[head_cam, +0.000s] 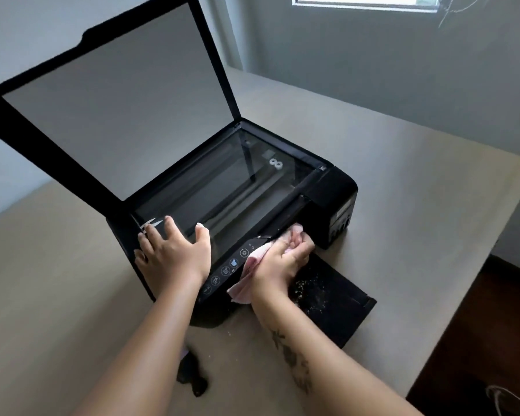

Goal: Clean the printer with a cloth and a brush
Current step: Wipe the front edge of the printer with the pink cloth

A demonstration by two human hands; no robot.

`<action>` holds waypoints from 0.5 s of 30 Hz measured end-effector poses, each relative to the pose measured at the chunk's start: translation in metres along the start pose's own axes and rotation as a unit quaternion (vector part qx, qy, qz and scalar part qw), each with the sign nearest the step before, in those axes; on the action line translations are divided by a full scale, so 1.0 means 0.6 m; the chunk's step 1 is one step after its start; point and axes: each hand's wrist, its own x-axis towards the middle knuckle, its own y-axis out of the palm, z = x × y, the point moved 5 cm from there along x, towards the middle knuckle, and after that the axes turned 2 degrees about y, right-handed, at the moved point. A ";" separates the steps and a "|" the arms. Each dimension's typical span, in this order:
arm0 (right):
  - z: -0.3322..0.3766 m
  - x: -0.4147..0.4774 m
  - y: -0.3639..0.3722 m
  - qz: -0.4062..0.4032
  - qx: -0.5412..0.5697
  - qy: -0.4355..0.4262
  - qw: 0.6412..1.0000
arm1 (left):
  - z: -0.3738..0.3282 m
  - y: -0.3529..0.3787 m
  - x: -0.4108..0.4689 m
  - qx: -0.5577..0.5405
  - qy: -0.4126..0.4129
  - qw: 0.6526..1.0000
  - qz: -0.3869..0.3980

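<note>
A black printer (333, 193) stands on the table with its scanner lid (111, 106) raised and the glass bed (222, 181) exposed. My left hand (174, 253) rests flat with spread fingers on the printer's front left corner. My right hand (282, 259) grips a pale pink cloth (257, 256) and presses it against the front of the printer, at the right end of the control panel (231, 265). Below that hand the black output tray (330, 298) sticks out, speckled with light crumbs. A dark brush (191, 373) lies on the table between my forearms.
The grey-brown table (418, 205) runs to an edge at the right, with dark floor (478, 340) beyond it. A grey wall and a window (367, 1) stand behind. A few crumbs lie on the table near the tray.
</note>
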 end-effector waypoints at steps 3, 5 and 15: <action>-0.013 0.025 0.002 -0.062 0.023 0.059 0.996 | -0.005 0.001 0.004 0.001 0.007 1.000 -0.004; -0.032 -0.004 0.003 -0.051 0.018 0.099 0.994 | -0.003 0.002 0.004 0.001 0.003 1.000 -0.004; -0.036 0.044 0.005 -0.042 0.027 0.157 0.986 | -0.001 0.001 0.000 -0.012 0.008 1.000 -0.001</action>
